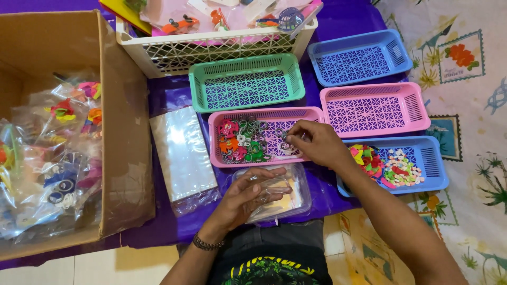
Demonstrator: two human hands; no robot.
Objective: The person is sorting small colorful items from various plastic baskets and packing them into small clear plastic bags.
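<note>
My right hand (318, 143) reaches into a pink basket (216, 138) of small metal rings and coloured bits (244, 141), its fingertips pinched on a small ring at the basket's right side. My left hand (248, 192) lies below it, near the table's front edge, holding a clear plastic bag (285, 195) open on top of a flat clear pouch. A dark beaded bracelet (207, 244) circles my left wrist.
Empty green (245, 83), blue (359, 56) and pink (376, 108) baskets sit behind. A blue basket (430, 168) at right holds small coloured pieces. A stack of clear bags (182, 153) lies left, beside a cardboard box (124, 153) of filled bags. A white crate (211, 47) stands at the back.
</note>
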